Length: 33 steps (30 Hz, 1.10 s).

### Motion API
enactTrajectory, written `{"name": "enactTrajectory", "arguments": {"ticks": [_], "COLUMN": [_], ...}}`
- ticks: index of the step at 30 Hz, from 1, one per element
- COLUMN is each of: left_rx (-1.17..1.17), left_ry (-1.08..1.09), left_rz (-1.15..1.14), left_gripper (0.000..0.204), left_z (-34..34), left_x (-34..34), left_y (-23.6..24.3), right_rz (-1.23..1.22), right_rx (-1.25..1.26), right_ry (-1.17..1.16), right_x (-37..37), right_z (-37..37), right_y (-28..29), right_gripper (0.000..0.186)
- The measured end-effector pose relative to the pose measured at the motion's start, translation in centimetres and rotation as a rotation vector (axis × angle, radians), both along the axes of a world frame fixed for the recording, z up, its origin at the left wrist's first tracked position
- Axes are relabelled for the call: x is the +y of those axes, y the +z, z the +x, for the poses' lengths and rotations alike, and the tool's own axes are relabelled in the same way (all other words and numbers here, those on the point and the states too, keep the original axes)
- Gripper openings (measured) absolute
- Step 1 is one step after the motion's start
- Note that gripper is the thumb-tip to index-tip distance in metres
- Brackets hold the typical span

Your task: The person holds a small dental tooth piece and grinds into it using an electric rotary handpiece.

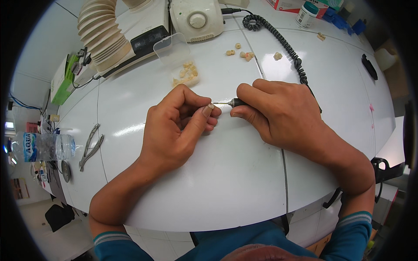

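Tooth-shaped piece, small, off-white, held above the middle of the white desk, well in from its near edge; probably light, hard, brittle at thin margins and slippery if damp, so best taken by its sides between finger pads. Left hand: pinching it between thumb and fingertips. Right hand: grasping a rotary handpiece, slim tip at the piece, contact unclear. Toward the desk's far edge: open clear plastic box of similar pieces, cream control unit, coiled black cord. Near the left edge: metal pliers.
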<state>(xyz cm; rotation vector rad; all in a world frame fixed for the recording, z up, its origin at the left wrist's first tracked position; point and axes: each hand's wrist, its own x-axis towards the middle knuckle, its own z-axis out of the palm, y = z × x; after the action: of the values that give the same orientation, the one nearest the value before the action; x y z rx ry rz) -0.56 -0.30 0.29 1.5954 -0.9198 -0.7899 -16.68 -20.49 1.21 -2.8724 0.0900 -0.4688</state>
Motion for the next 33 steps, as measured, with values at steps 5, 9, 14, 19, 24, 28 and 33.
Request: {"name": "enactTrajectory", "arguments": {"ticks": [5,9,14,19,24,28,33], "left_rx": [-0.017,-0.031,-0.031,-0.033,-0.039,-0.068,-0.135], "left_ry": [0.027,0.041,0.037,0.054,0.080,0.082,0.078], "left_rz": [0.027,0.018,0.007,0.003,-0.007,0.014,0.023], "left_gripper": [0.008,0.007,0.007,0.007,0.007,0.008,0.009], "left_z": [-0.3,-0.4,-0.5,-0.6,-0.8,-0.9,-1.0], "left_x": [-0.3,-0.2,-0.2,-0.2,-0.2,-0.2,-0.4], "left_y": [0.0,-0.2,-0.1,-0.2,-0.1,-0.1,-0.2], "right_rz": [0.018,0.027,0.034,0.019,0.014,-0.011,-0.023], "right_rx": [0.003,0.024,0.004,0.016,0.036,0.030,0.016], "right_ry": [-0.009,-0.001,-0.006,-0.009,-0.023,-0.014,-0.011], "right_x": [-0.2,-0.2,-0.1,0.0,0.1,0.0,-0.1], "right_z": [-0.1,-0.2,-0.3,-0.3,-0.2,-0.3,-0.3], "right_y": [-0.3,-0.5,-0.5,-0.6,-0.5,-0.6,-1.0], "right_gripper": [0.031,0.025,0.025,0.026,0.028,0.028,0.028]}}
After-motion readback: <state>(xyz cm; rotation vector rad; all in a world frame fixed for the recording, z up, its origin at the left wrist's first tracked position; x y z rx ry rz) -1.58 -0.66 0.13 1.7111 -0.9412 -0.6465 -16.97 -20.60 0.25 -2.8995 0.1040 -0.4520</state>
